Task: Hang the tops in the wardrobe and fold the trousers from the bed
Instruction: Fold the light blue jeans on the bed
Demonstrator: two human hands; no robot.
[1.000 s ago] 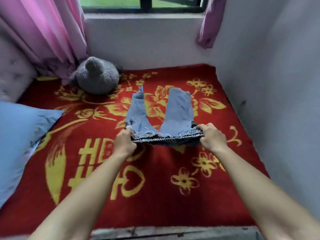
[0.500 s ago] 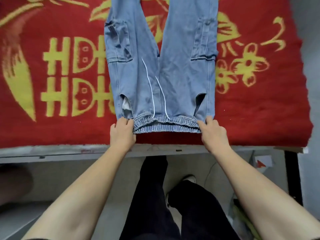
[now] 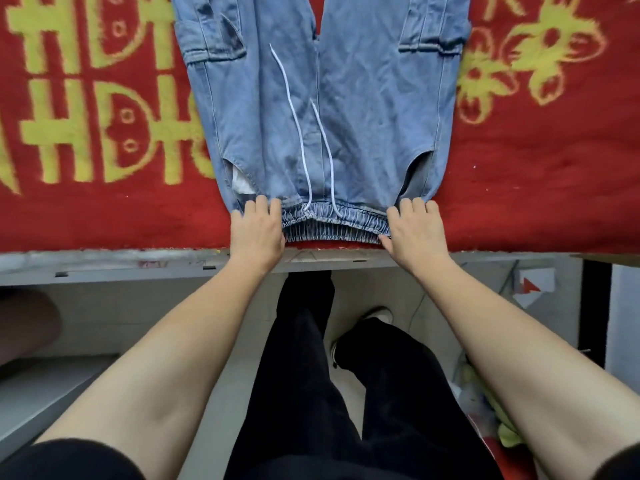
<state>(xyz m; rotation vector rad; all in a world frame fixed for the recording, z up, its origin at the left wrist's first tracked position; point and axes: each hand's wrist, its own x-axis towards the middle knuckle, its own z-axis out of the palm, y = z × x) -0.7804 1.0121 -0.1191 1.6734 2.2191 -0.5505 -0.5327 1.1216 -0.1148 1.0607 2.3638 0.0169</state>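
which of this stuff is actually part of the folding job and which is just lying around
Part of the job:
blue trousers, spread flat on the bed
left hand and right hand, holding the waistband ends

Just lying about:
red blanket under the trousers
paper with a red mark, down by the floor

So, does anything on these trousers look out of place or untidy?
Only small things. A white pocket lining pokes out of the pocket opening just above the left hand, and the two white drawstrings lie loose and uneven across the front of the trousers. No damage shows.
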